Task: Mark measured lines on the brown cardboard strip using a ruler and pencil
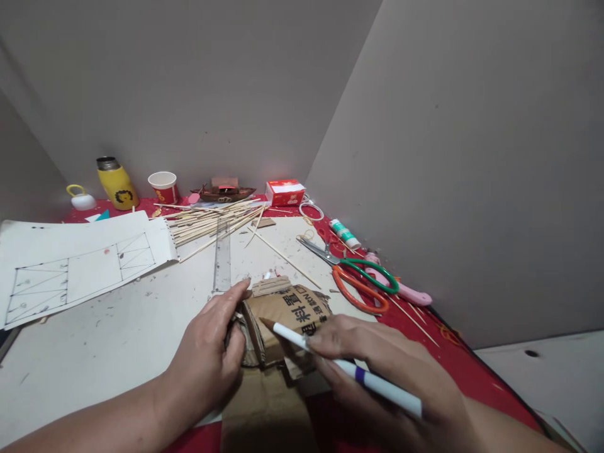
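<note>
My left hand [207, 336] is closed on the left edge of a bent brown cardboard piece [278, 311] printed with black characters. The folded edge of the cardboard shows its corrugated layers. In my right hand [377, 365] is a white-handled brush [389, 389] with a purple band and a pointed brown tip. The tip lies over the cardboard near its fold; whether it touches cannot be made out. Another length of brown cardboard [264, 415] extends below, towards me. My right fingers hide the right end of the printed piece.
A pile of thin wooden sticks [212, 223] and a clear ruler [223, 258] lie beyond my hands. Scissors [349, 267] are at right, near a pink-handled tool [410, 292]. A drawing sheet [89, 264] is at left. A yellow bottle [117, 185], paper cup [163, 187], model boat [224, 190] and red box [285, 192] line the back.
</note>
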`<state>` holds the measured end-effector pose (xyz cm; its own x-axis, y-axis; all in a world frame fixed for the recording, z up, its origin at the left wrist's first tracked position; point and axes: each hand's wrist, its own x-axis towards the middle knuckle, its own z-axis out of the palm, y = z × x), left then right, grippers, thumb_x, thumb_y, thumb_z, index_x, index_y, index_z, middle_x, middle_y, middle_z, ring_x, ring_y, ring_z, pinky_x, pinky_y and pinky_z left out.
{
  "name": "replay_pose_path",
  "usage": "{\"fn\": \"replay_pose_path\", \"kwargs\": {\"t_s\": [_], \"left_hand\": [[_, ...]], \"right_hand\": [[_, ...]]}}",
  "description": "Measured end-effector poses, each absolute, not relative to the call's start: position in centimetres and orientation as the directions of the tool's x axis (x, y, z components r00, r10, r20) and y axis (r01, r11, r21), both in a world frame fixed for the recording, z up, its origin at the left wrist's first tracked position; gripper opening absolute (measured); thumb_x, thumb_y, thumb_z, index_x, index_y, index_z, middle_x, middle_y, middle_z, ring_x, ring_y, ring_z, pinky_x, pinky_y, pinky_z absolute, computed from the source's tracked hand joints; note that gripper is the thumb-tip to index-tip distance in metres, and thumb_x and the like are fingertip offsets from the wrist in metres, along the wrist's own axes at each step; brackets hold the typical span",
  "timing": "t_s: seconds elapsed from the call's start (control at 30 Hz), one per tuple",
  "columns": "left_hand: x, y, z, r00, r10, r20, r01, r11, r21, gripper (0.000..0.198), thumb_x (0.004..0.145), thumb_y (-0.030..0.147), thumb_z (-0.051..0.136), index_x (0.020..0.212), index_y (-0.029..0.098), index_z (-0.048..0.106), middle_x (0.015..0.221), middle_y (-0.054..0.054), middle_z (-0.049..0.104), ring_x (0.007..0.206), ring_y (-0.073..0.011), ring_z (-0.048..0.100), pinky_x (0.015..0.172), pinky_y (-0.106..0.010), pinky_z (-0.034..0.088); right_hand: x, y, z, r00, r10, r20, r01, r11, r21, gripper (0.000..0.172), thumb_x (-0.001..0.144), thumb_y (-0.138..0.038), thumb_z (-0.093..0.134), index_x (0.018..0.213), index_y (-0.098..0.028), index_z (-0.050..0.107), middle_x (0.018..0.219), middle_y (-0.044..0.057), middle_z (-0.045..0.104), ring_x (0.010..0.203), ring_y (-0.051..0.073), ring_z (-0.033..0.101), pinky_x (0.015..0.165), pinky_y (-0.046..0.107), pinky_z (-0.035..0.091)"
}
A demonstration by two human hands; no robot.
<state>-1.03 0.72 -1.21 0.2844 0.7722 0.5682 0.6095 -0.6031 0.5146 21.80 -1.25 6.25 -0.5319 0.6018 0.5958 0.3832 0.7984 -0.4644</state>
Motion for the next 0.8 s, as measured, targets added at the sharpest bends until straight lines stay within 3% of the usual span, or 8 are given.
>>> {"fn": "replay_pose_path", "kwargs": {"t_s": [0.1,0.23,0.37,0.5,0.6,0.8], "left_hand": [[-0.98,0.69,-1.18,0.270,0.796,0.541,0.614,-0.575,0.540,0.053,0.087,0.008,0.045,0.139,0.018,0.047,0.125,-0.012,0.070,0.113,-0.0212,0.067,0.096,-0.037,0.058],[-0.98,0.72,-1.20,0.251,0.827,0.503,0.615,-0.537,0.577,0.051,0.088,0.010,0.045,0.138,0.018,0.049,0.125,-0.012,0.070,0.114,-0.0216,0.067,0.097,-0.040,0.057],[-1.05,0.76,-1.26,0.234,0.861,0.451,0.595,-0.494,0.634,0.052,0.088,0.012,0.045,0.139,0.018,0.049,0.125,-0.013,0.070,0.115,-0.0224,0.067,0.097,-0.043,0.057],[-0.98,0.70,-1.14,0.215,0.881,0.421,0.573,-0.463,0.676,0.050,0.089,0.014,0.044,0.139,0.018,0.049,0.125,-0.014,0.070,0.116,-0.0231,0.067,0.098,-0.045,0.056],[-0.95,0.71,-0.89,0.192,0.899,0.394,0.565,-0.430,0.704,0.051,0.088,0.015,0.045,0.139,0.019,0.049,0.125,-0.013,0.070,0.115,-0.0221,0.067,0.099,-0.044,0.056],[-1.11,0.91,-0.60,0.182,0.915,0.359,0.553,-0.398,0.732,0.053,0.087,0.015,0.047,0.140,0.020,0.048,0.128,-0.012,0.068,0.116,-0.0225,0.066,0.101,-0.045,0.054]], "right_hand": [[21.98,-1.43,6.02,-0.480,0.603,0.637,0.439,0.794,-0.421,0.036,0.087,-0.001,0.056,0.115,-0.024,0.056,0.084,0.004,0.071,0.073,0.017,0.069,0.066,0.027,0.057],[22.13,-1.47,5.82,-0.540,0.571,0.619,0.347,0.821,-0.455,0.037,0.086,0.000,0.054,0.116,-0.021,0.056,0.080,0.004,0.070,0.068,0.017,0.068,0.059,0.026,0.056],[22.34,-1.62,5.83,-0.475,0.591,0.652,0.434,0.802,-0.410,0.040,0.084,0.002,0.056,0.115,-0.023,0.057,0.082,0.005,0.072,0.069,0.018,0.069,0.063,0.027,0.058],[22.46,-1.76,5.88,-0.552,0.543,0.633,0.359,0.840,-0.407,0.041,0.083,0.001,0.055,0.118,-0.021,0.056,0.078,0.004,0.071,0.066,0.018,0.069,0.059,0.027,0.057],[22.46,-1.64,5.94,-0.481,0.567,0.668,0.433,0.817,-0.381,0.039,0.084,0.000,0.055,0.116,-0.023,0.057,0.080,0.005,0.071,0.068,0.018,0.070,0.061,0.028,0.057],[22.35,-1.54,6.26,-0.511,0.564,0.649,0.360,0.826,-0.434,0.040,0.083,0.001,0.055,0.115,-0.023,0.057,0.079,0.004,0.072,0.067,0.017,0.070,0.060,0.026,0.057]]}}
